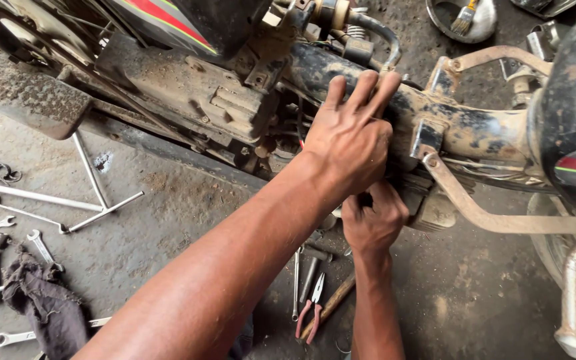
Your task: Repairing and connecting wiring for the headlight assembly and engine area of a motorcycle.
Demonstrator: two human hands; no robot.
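Dirty floor (168, 220) with pliers (309, 315), left hand (349, 137) flat, fingers spread on muddy bike frame (475, 130), right hand (371, 223) curled under it, what it grips hidden

1. Right hand (373, 223): fingers curled beneath the motorcycle frame (461, 130); what they grip is hidden.
2. Left hand (349, 137): palm covers part of the frame tube.
3. Fuel tank (571, 120): cut by the right edge.
4. Paintbrush (463, 19) in the far metal bowl (485, 27): handle cut by the top edge.
5. Dark rag (45, 303): covers part of a wrench.
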